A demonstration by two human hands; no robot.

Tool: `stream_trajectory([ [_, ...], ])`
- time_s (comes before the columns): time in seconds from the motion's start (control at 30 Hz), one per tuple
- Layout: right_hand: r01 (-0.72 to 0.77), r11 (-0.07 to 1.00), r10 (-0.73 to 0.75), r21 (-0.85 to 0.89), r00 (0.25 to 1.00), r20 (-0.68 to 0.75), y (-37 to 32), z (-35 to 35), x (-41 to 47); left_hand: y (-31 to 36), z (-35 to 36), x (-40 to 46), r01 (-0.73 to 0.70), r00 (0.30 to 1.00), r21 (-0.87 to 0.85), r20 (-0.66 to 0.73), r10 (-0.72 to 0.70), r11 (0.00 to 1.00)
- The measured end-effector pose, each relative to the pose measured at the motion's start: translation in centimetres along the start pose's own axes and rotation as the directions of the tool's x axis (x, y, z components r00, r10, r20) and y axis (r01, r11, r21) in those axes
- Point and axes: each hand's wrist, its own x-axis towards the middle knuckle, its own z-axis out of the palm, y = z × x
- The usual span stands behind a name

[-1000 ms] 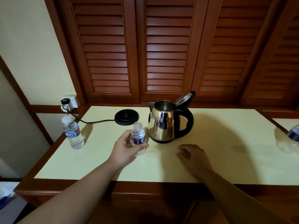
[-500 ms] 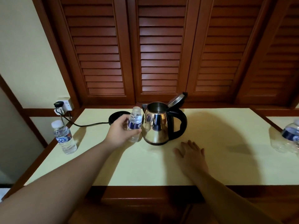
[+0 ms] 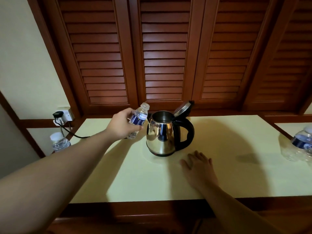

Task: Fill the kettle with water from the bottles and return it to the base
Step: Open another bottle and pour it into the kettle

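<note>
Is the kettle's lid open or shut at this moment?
Open: the lid stands tilted back behind the kettle, leaving its mouth uncovered.

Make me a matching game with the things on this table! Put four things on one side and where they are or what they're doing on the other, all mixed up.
Things:
1. kettle
2. uncapped bottle
3. capped bottle
4. right hand

States:
A. lies flat on the table
B. stands at the left edge, near the wall socket
C. lid open, standing on the table
D. held tilted in the left hand

Pairs: 1-C, 2-D, 3-B, 4-A
</note>
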Motion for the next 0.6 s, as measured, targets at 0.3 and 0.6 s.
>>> stream_trajectory([
  [0.3,0.006,1.0,-0.006,0.003,1.0,0.001,-0.3,-0.4,-0.2,2.3,-1.0,2.6,-0.132,0.986,0.334,0.139,0.089,0.933],
  [0.6,0.01,1.0,-0.01,0.008,1.0,-0.014,-0.3,-0.6,-0.4,3.6,-3.1,4.5,-0.231,0.968,0.549,0.215,0.131,0.804],
])
